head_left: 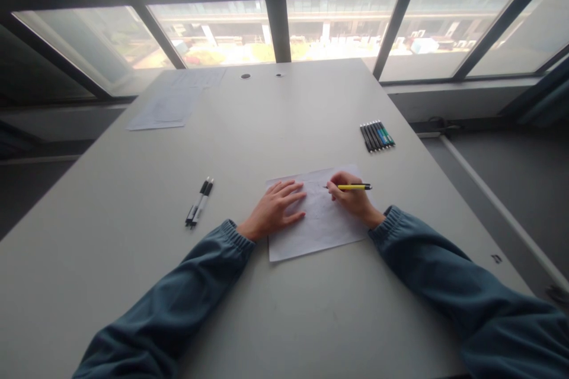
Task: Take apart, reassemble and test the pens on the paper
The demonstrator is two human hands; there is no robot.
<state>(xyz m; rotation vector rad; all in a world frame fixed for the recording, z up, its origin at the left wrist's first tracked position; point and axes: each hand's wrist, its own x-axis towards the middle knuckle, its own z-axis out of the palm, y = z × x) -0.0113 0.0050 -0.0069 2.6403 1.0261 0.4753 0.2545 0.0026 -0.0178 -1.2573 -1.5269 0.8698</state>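
pale grey table (133, 260) fills nearly the whole view, running away from both hands toward the windows. white sheet of paper (326, 231) lies directly under the two hands, its near edge just short of the sleeve cuffs. faint pencil-like lines show on the sheet between the hands, mostly near the pen tip; the near part looks blank, so the drawing or writing seems begun and, judging by that bare area, far from filled in. what the marks depict is too faint to tell.

left hand (276, 208) lies flat and spread, palm down on the sheet's left part, fingers stretched toward the right hand, grasping nothing, just pressing the paper. right hand (353, 196) is curled closed around a yellow pen (353, 187), tip pointing toward the left hand and touching or nearly touching the paper.

well beyond the right hand sits a row of dark pens (377, 135). off to the left of the left hand lie two black-and-white pens (200, 202), and far beyond that, loose papers (171, 106).
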